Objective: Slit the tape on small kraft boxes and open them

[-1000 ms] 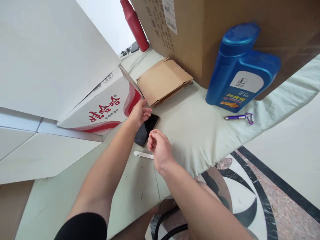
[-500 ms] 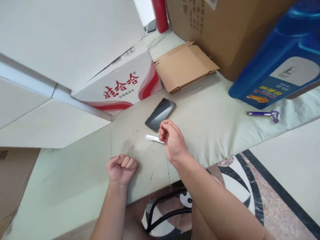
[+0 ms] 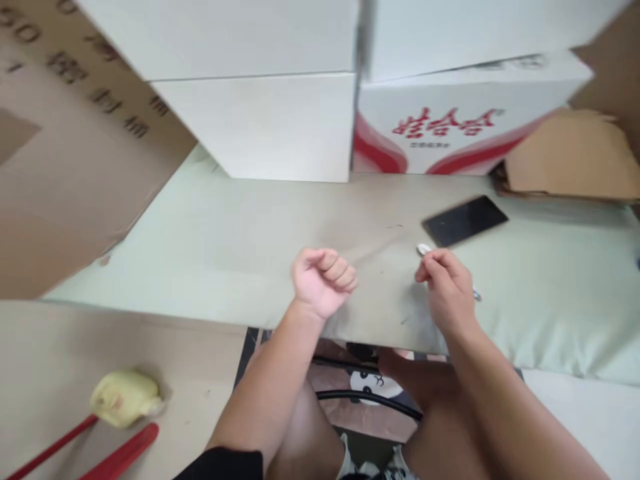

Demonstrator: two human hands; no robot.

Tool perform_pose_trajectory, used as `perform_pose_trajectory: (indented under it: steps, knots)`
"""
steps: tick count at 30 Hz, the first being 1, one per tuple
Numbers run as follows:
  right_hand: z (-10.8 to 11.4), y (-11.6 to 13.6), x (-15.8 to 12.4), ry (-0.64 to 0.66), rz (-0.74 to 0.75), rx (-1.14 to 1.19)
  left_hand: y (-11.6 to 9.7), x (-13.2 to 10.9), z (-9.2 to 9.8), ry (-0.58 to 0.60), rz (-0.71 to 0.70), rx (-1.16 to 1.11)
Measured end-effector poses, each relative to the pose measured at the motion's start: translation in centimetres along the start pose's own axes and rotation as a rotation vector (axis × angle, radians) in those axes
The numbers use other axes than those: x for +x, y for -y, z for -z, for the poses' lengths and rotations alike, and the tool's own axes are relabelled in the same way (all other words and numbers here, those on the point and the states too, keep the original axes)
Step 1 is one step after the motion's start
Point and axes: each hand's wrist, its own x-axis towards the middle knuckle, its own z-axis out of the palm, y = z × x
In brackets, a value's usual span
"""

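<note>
My left hand (image 3: pixel 324 283) is closed in a fist, palm side up, above the pale green padded surface (image 3: pixel 240 247). Its curled fingers hide whatever may be inside. To the right, my right hand (image 3: pixel 447 287) is also closed, thumb pressed against the bent index finger; I cannot make out anything between them. Partly covered by that hand is a slim white stick-like item (image 3: pixel 424 249), showing one end above the fingers and another beyond the hand. Just past it a dark smartphone (image 3: pixel 466 221) lies flat, apart from my fingers.
White cartons (image 3: pixel 270 127) and a red-and-white printed carton (image 3: pixel 445 130) line the back. An open brown box (image 3: pixel 565 157) stands at right, a large brown carton (image 3: pixel 75 173) at left. On the floor lie a yellowish object (image 3: pixel 125 398) and red bars (image 3: pixel 123 453).
My view has swung to the left, so the cartons and phone now sit farther right and the blue bottle is gone from sight. Both hands remain closed.
</note>
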Motion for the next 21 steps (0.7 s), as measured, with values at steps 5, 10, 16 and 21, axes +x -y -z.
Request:
perform_pose_trajectory:
  steps: [5,10,16,21]
  knots:
    - [-3.1,-0.4,-1.9,0.112,0.166,-0.338,-2.4,-1.2,0.6,0.118,-0.012,-0.26]
    - [-7.3,0.1,-2.8,0.261,0.363,-0.582,-5.2,-3.9,2.4,0.103,-0.108,-0.594]
    - [-16.1,3.7,-0.1,0.497,0.615,-0.633,-9.2,-6.5,4.8,0.044,-0.268,-0.848]
    - [-28.4,8.5,4.0,0.692,0.775,-0.669,-10.9,-7.1,6.2,0.101,-0.349,-1.045]
